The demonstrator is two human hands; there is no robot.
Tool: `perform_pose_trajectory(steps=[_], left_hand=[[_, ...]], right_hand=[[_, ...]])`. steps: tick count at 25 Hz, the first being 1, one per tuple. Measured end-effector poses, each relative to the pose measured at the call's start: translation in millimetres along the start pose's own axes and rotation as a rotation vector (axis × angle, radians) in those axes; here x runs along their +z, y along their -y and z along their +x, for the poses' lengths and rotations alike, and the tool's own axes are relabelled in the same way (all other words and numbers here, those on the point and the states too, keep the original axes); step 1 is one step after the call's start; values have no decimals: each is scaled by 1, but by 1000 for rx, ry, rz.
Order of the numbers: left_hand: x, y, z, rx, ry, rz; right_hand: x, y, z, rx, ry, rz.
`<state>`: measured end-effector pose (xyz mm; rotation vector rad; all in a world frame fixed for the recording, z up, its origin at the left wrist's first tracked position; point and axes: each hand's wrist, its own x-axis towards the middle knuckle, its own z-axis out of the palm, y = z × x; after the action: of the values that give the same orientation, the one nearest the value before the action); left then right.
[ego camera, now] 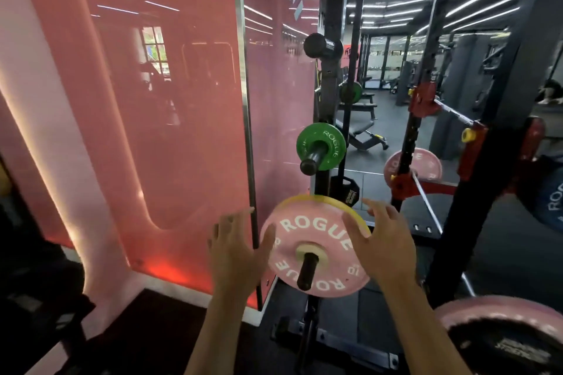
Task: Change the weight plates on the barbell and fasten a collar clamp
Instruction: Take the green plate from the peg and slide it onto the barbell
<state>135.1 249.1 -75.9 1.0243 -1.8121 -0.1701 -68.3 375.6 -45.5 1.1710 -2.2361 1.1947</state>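
Both hands spread wide, fingers straight, gripping nothing: left hand [236,248] beside the left rim of the pink plate [316,245], right hand [380,240] over its right edge; contact unclear. Plate hangs on a rack storage peg [306,271], a yellow plate [320,199] behind. Flanking placement suits a two-handed slide along the peg. Green plate [321,146] stored above.

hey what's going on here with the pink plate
A person stands at a rack's plate storage pegs with both hands spread open on either side of the pink plate. The left hand is at its left edge, the right hand over its right side; neither grips it yet. The plate hangs on a low peg, a yellow plate behind it, and a green plate sits on the peg above.
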Motion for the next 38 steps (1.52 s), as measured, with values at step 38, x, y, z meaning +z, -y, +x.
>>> perform_pose_trajectory(steps=[38], left_hand=[[306, 48, 263, 183, 216, -339]], right_hand=[[200, -60, 258, 34, -99, -160]])
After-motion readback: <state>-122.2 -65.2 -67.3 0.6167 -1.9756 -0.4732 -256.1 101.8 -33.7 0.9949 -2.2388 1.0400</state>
